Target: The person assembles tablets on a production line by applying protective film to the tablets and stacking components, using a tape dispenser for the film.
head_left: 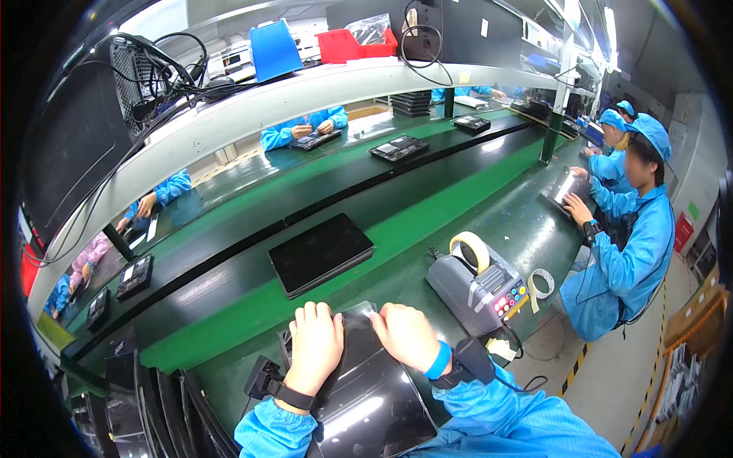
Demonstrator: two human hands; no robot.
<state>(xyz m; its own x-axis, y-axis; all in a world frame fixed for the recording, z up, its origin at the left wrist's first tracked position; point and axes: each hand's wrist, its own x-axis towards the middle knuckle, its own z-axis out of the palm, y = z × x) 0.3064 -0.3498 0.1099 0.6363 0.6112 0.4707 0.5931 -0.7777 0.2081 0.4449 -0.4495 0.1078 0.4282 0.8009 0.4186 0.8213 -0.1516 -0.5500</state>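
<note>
A glossy black flat screen panel [374, 408] lies tilted in front of me, reaching down to the lower edge of the picture. My left hand [317, 345] is closed at its far left corner, the fingertips bent over the edge. At the far right corner, my right hand [411, 336] is closed in a pinch on a thin clear film [359, 310] that sticks out past the panel's far edge. Dark bands with small boxes circle both wrists, and a blue band is on the right one. Another black panel [321, 252] lies flat on the line beyond my hands.
A grey tape dispenser [477, 282] with a tape roll [470, 252] stands right; a loose roll [540, 284] lies beside it. Several dark panels [164, 412] stand upright at left. Opened devices [398, 148] sit along the belt. A co-worker [630, 221] holds a panel at right.
</note>
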